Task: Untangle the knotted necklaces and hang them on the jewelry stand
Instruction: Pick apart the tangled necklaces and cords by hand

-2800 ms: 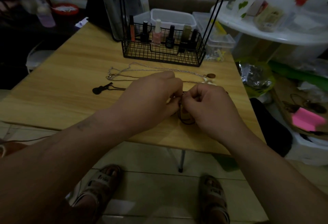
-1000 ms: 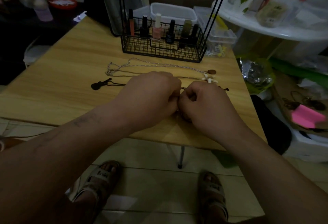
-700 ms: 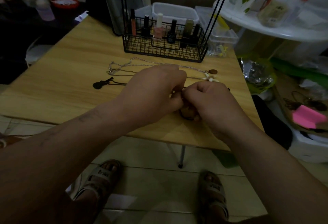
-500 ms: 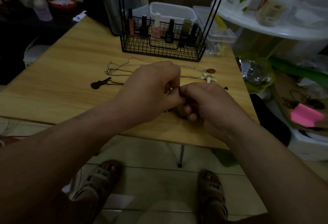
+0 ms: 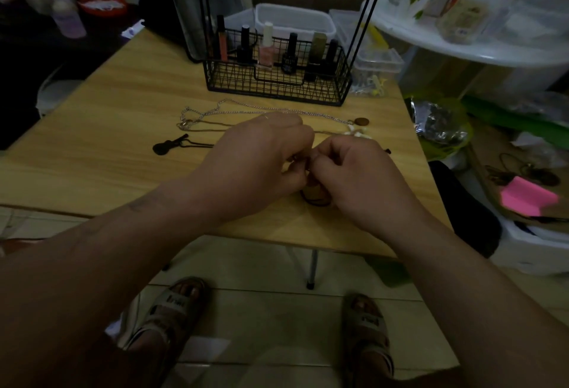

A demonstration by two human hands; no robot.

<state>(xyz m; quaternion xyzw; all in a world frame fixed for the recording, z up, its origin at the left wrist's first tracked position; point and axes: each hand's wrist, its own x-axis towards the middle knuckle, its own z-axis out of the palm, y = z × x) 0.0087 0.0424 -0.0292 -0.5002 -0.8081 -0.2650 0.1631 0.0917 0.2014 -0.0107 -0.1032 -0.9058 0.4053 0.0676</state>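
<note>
Hands work knuckle to knuckle above the near half of the wooden worktop (image 5: 107, 95). The left hand (image 5: 258, 160) is curled, its thumb and fingers pinching a black cord (image 5: 314, 202). The right hand (image 5: 354, 172), curled just as tightly, pinches the same cord from the 3 o'clock side, so the two grips touch. A short loop of the cord drops out beneath them at 6 o'clock and rests on the wood. The knot itself is hidden between the fingers.

Seen from the hands, a black guitar pendant (image 5: 167, 145) lies flat at 10 o'clock, its cord running toward the left hand and passing behind it. At 12 o'clock a silver chain (image 5: 246, 110) stretches across the worktop, bunched at its left end. Its right end reaches a brown round pendant (image 5: 361, 121) at 1 o'clock. A white pendant (image 5: 354, 133) lies just beside that one, partly behind the right hand.

Farther off at 12 o'clock a black wire basket (image 5: 277, 89) stands on the worktop with nail polish bottles (image 5: 265, 49) upright inside. Thin black rods (image 5: 366, 12) rise from its ends and leave the top of the view. All the necklaces lie on the worktop or in the hands.

At 2 o'clock a white round table (image 5: 462, 49) carries a clutter of containers. At 6 o'clock two sandalled feet (image 5: 172, 304) rest on the tiled floor.
</note>
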